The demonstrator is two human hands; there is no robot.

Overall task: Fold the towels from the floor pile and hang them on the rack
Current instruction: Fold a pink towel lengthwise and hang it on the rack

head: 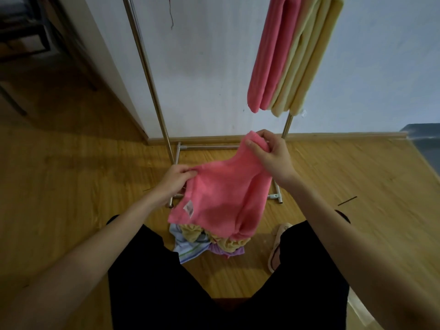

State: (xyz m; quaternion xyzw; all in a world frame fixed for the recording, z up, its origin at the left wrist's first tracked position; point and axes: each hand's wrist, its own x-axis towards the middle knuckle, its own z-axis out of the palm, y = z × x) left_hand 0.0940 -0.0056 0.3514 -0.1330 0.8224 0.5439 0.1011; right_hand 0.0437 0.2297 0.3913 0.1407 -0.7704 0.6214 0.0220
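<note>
Head view: both the left hand [177, 178] and right hand [270, 152] pinch a pink towel [223, 198]; several towels hang on the rack [152, 91], and the pile [204, 241] waits on the floor.

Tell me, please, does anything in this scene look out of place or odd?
Little stands out. A red thread dangles loose against the wall beside the rack pole, attached to nothing visible. A slipper lies on the floor close to the towel pile. The pink towel held by both hands is still rumpled.

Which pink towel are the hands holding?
The loose pink towel gripped by the left hand and right hand. The other pink towel hangs folded on the rack.
</note>
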